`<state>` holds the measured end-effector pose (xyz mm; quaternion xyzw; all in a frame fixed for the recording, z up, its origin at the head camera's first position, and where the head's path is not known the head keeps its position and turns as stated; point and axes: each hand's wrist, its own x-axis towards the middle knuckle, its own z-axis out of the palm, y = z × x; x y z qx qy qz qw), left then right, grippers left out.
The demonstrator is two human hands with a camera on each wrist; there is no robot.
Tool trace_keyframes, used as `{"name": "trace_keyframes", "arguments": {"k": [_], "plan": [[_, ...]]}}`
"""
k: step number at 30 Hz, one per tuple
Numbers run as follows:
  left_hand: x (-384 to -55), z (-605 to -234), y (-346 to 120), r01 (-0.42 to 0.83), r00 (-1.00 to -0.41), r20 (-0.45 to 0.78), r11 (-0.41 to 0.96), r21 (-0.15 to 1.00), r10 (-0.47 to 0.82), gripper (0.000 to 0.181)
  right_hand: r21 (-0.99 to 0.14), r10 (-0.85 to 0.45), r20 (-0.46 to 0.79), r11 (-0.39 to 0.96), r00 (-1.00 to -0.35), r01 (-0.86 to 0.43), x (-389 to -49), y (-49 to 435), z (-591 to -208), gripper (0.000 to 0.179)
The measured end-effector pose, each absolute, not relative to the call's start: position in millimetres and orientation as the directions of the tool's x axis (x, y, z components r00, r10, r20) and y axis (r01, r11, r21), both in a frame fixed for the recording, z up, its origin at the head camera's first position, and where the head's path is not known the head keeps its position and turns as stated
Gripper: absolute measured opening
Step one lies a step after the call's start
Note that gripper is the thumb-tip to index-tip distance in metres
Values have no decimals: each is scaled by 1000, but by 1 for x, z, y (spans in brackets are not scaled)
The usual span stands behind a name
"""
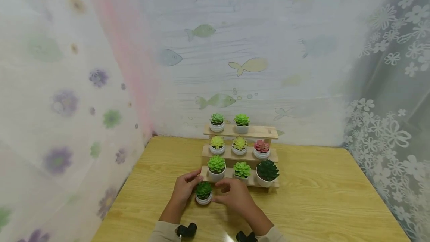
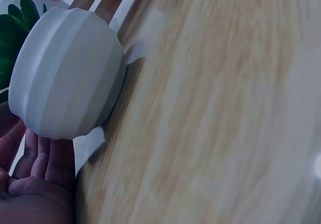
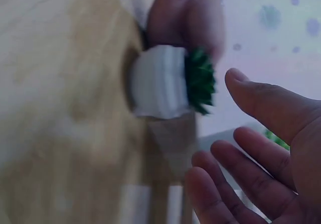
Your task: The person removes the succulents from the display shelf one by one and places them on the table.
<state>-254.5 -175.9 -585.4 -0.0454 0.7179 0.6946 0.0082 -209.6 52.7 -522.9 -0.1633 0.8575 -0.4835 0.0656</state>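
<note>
Blurry white pot (image 3: 159, 83) (right wrist view)

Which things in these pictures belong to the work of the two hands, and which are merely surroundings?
Belonging, it seems:
left hand and right hand
small green potted plant, between them
three-tier wooden stand, just beyond
eight potted plants, on its shelves

Merely surroundings:
wooden table, though it serves as support
fish-print backdrop
flower-print sheet, at the picture's left

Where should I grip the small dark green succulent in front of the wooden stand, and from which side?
I'd pinch the white pot by its sides, from left and right: it's round and roughly upright, soft-looking leaves crown its top, and the wooden stand rises close behind.
</note>
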Motion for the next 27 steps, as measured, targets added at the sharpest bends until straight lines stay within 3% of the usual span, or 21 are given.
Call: {"name": "trace_keyframes", "arguments": {"k": [13,27], "plan": [[-256,-585,-176,-93,-994,-91,42,995,-58,42,-838,-316,149,462,-937,-289,-211,64,-482,40],[-254,-582,-177,-124,-991,-120,47,991,-63,40,-817,-113,327,466,-938,-340,-232,82,-440,34]]}}
